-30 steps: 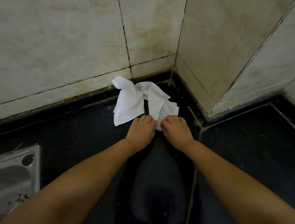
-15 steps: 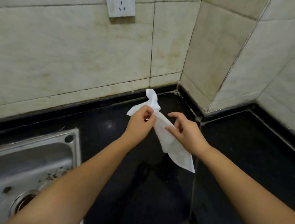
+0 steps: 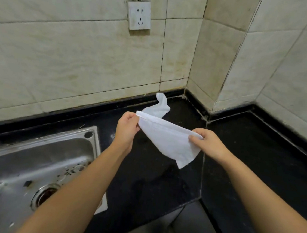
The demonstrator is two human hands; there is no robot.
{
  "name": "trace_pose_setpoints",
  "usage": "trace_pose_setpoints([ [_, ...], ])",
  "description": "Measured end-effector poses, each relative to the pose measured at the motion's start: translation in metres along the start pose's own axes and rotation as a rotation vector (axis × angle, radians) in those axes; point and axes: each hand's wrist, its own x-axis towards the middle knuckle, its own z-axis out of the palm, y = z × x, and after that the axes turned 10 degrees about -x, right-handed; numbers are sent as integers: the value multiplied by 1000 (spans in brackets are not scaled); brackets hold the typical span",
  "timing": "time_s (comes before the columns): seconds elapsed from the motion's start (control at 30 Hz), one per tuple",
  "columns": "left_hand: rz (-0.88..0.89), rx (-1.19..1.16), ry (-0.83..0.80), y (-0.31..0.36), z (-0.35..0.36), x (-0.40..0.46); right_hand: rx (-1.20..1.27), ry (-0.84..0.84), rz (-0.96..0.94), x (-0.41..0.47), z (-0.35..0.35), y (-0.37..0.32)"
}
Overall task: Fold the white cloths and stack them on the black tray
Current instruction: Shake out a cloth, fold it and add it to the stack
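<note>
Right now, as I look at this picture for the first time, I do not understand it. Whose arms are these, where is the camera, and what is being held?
There is no machine here. A person wears a camera on the head, so you look forward and down along their own two arms. The left hand and the right hand each pinch an upper corner of one white cloth, holding it stretched in the air above a black counter. Part of the cloth trails behind, toward the tiled wall. A steel sink is at the left, and a wall socket is above. No black tray is visible.
</note>
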Motion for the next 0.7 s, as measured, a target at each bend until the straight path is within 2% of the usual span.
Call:
trace_pose_setpoints([
  [0.1, 41, -19, -3, 6, -7, -3, 122, 47, -11, -3, -14, -8],
  [0.17, 45, 51, -95, 11, -11, -5, 238, 61, 9, -1, -24, -14],
  [0.27, -27, 134, -246, 17, -21, -2, 375, -22, 52, 3, -37, -19],
  [0.4, -171, 80, -301, 16, -37, 9, 436, -121, 99, 15, -42, -13],
  [0.47, -247, 141, -278, 11, -39, 14, 423, -145, 123, 26, -37, -8],
  [0.57, -299, 267, -156, -7, -35, 31, 270, -149, 162, 51, -23, 5],
  [0.7, -197, 553, -6, -39, -30, 60, 140, -97, 202, 87, 8, 29],
])
